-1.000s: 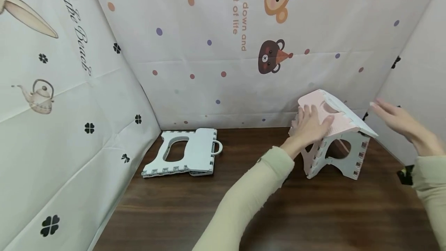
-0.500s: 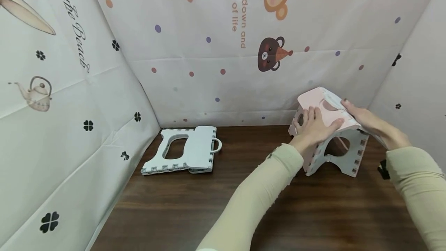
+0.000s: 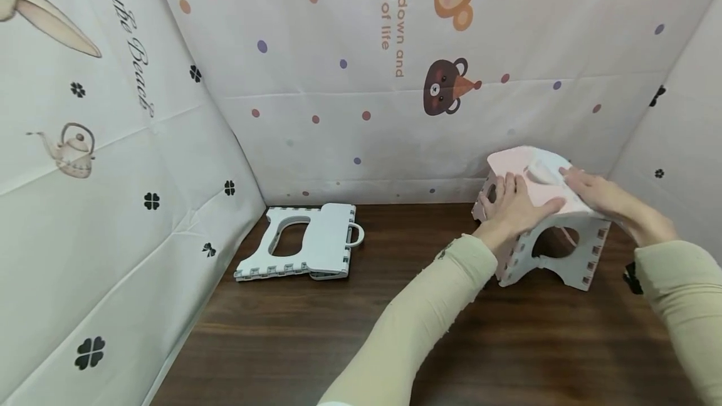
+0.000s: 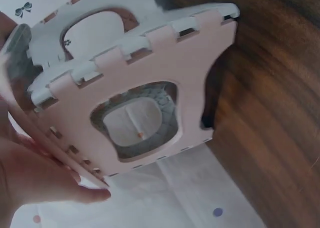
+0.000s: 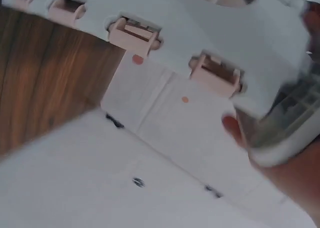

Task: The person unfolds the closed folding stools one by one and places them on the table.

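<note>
A pink and white folding stool (image 3: 555, 202) stands on its legs at the right, its two top halves meeting at a low ridge. My left hand (image 3: 510, 208) lies spread on the pink half, fingers straight. Against the white half rests my right hand (image 3: 615, 199), fingers extended. In the left wrist view the pink side panel (image 4: 192, 78) shows its oval hole, with my left hand (image 4: 40, 173) along the top's edge. The right wrist view has the white side panel (image 5: 180, 28) and my right hand (image 5: 295, 178) at the top's edge, partly hidden.
A folded white stool (image 3: 327, 240) with a loop handle lies at the left on the dark wooden table (image 3: 271, 337). Printed cloth walls (image 3: 316, 143) stand behind and on both sides. A small black item (image 3: 633, 279) is beside the right sleeve.
My right hand has come from the right side onto the white half. The stool's top has gone from a steep peak to a flatter one, and its legs stand slightly wider.
</note>
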A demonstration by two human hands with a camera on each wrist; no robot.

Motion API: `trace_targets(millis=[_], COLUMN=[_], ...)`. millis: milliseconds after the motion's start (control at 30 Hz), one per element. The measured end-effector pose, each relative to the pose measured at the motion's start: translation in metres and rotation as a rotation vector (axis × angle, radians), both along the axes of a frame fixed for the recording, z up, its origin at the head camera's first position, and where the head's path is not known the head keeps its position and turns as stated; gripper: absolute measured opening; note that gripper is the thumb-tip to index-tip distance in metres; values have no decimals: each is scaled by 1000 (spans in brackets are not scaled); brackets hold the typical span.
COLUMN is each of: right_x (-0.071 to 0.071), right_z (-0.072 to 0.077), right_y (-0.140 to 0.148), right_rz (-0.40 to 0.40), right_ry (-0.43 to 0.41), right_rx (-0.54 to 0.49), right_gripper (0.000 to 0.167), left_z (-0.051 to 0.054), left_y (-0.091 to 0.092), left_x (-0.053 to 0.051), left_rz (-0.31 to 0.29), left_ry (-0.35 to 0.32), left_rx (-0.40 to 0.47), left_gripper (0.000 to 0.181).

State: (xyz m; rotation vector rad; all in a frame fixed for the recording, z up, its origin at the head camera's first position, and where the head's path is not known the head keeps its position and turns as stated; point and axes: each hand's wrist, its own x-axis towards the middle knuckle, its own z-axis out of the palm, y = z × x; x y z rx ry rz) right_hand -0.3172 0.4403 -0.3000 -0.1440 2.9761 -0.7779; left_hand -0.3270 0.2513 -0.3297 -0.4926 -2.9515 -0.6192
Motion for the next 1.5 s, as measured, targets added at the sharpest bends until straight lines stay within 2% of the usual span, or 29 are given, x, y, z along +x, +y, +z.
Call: trace_targets(millis=[133,333,500,633,700,800,900,967,1100,1200,1300,1400,1433,1500], right_x=[2,9,9,7,6,3,1,1,1,2,3,4,4,4], right_z=[-6,-11,-11,-11,-10,-9,-4,-1,3,6,10,13,14,15], right_y=[1,1,-6,-9,-9,-8,-7,-8,-15,-28,-45,-62,-69,-82], right_rz=[38,24,18,18,24,30,27,9,-48,-60,-34,-5,8,28], right_ry=[79,76,66,73,76,78,73,81,136,190,234,298,327,372], right_rx=[166,171,161,168,174,191,192,187,164,150,133,108,96,75], right_gripper=[57,57,59,59,59,58,59,60,65,65,61,60,59,58], left_z=[3,-1,-1,-2,-7,-19,-28,-31,-40,-45,-47,-50,-52,-56], left_y=[2,2,-19,-59,-88,-141,-199,-237,-309,-354,-386,-404,-407,-411], left_x=[3,6,1,-7,-13,-23,-32,-37,-41,-37,-30,-25,-24,-24], left_rz=[22,-12,-51,-67,-64,-17,52,96,233,320,297,200,169,111], left_ry=[5,-19,28,103,164,278,320,292,159,24,-140,-288,-324,-352], left_rx=[-75,-70,-76,-82,-143,-350,-561,-631,-599,-573,-583,-604,-606,-632], left_gripper=[93,90,79,67,62,63,77,76,46,31,30,27,25,17])
